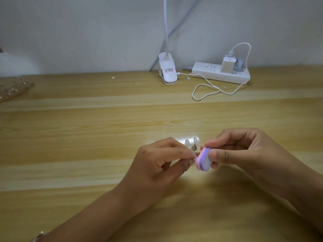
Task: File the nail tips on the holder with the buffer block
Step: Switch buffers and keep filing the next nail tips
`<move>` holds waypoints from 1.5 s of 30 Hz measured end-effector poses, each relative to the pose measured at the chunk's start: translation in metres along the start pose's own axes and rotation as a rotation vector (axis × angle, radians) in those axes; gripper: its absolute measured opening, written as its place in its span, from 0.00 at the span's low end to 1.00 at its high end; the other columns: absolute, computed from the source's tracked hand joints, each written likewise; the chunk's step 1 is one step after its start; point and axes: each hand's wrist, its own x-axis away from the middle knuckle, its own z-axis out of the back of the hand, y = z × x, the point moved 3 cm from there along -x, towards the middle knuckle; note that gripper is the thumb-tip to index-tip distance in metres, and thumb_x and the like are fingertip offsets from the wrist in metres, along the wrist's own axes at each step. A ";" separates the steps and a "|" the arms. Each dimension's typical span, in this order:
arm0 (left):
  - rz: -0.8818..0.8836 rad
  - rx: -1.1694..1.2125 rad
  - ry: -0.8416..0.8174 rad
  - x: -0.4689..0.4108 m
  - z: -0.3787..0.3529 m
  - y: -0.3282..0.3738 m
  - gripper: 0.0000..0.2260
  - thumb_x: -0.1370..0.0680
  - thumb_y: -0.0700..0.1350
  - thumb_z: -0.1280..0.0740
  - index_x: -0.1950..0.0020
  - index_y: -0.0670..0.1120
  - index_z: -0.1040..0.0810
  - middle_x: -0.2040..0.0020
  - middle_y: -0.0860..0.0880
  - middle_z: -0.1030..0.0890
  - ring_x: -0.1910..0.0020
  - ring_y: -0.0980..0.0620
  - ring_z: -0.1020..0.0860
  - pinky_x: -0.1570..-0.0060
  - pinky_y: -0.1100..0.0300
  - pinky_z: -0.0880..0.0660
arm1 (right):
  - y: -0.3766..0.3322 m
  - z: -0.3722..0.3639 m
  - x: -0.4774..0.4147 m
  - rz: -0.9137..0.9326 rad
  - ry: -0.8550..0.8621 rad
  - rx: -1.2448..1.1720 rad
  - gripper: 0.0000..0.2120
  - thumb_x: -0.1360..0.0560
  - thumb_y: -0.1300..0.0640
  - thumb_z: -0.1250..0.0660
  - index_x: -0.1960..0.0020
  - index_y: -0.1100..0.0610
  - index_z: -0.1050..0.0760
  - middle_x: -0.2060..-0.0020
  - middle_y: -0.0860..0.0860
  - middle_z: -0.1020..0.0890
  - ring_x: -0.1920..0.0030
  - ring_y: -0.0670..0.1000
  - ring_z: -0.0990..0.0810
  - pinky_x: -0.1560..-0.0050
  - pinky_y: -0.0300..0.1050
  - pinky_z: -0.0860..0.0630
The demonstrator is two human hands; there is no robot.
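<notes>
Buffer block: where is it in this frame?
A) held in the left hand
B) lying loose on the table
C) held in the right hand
C: the right hand pinches the pink, purple and white buffer block between thumb and fingers, lifted off the table, while the left hand pinches the holder next to it.

on the wooden worktop we note a clip lamp, power strip with charger, looped white cable.
</notes>
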 end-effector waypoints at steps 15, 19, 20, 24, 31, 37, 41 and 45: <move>0.049 0.105 0.023 0.001 0.001 -0.004 0.05 0.25 0.39 0.29 0.52 0.46 0.14 0.58 0.53 0.17 0.65 0.45 0.20 0.67 0.49 0.27 | 0.004 0.002 0.000 0.017 0.003 0.020 0.23 0.46 0.45 0.14 0.57 0.58 0.13 0.58 0.59 0.13 0.63 0.52 0.15 0.59 0.37 0.20; 0.100 0.156 0.046 0.001 0.002 -0.007 0.05 0.25 0.40 0.29 0.53 0.45 0.14 0.58 0.54 0.16 0.64 0.49 0.20 0.70 0.49 0.28 | 0.001 0.004 0.001 0.026 0.000 -0.026 0.24 0.47 0.45 0.14 0.57 0.58 0.13 0.56 0.59 0.13 0.63 0.51 0.15 0.59 0.36 0.20; 0.106 0.171 0.047 0.001 0.002 -0.007 0.05 0.26 0.40 0.29 0.53 0.46 0.14 0.58 0.55 0.16 0.63 0.52 0.19 0.70 0.49 0.28 | 0.001 0.003 0.001 0.028 -0.020 -0.028 0.23 0.46 0.45 0.14 0.57 0.57 0.13 0.57 0.59 0.13 0.63 0.51 0.15 0.58 0.36 0.20; 0.075 0.154 0.027 0.001 0.002 -0.005 0.06 0.26 0.40 0.29 0.52 0.49 0.15 0.58 0.54 0.16 0.64 0.45 0.19 0.69 0.47 0.27 | 0.001 0.000 0.002 0.023 -0.026 -0.040 0.18 0.43 0.51 0.16 0.58 0.57 0.13 0.57 0.59 0.13 0.63 0.52 0.15 0.59 0.37 0.19; 0.065 0.144 0.009 0.001 0.001 -0.005 0.06 0.26 0.40 0.29 0.52 0.50 0.15 0.59 0.52 0.17 0.66 0.42 0.22 0.69 0.47 0.29 | 0.000 -0.007 0.002 -0.005 0.005 -0.077 0.08 0.40 0.58 0.23 0.61 0.57 0.14 0.59 0.60 0.13 0.65 0.51 0.16 0.62 0.38 0.20; 0.064 0.138 -0.024 0.001 0.001 -0.006 0.07 0.26 0.39 0.28 0.51 0.48 0.15 0.60 0.52 0.17 0.66 0.44 0.22 0.69 0.48 0.29 | -0.001 -0.014 0.004 0.009 -0.021 -0.023 0.11 0.41 0.62 0.17 0.61 0.57 0.15 0.59 0.61 0.14 0.65 0.53 0.16 0.62 0.39 0.20; 0.051 0.113 -0.030 0.001 0.000 -0.004 0.06 0.25 0.39 0.28 0.51 0.47 0.14 0.61 0.53 0.18 0.71 0.51 0.27 0.72 0.59 0.33 | -0.002 -0.008 0.002 0.006 0.060 -0.064 0.07 0.41 0.57 0.22 0.63 0.55 0.15 0.58 0.60 0.14 0.64 0.54 0.17 0.62 0.39 0.20; 0.020 0.092 -0.037 0.002 0.002 -0.003 0.06 0.25 0.44 0.28 0.50 0.50 0.15 0.60 0.53 0.18 0.70 0.49 0.25 0.72 0.57 0.32 | -0.003 -0.020 0.006 0.024 -0.036 -0.020 0.10 0.41 0.63 0.18 0.63 0.57 0.16 0.61 0.60 0.14 0.67 0.52 0.17 0.64 0.38 0.20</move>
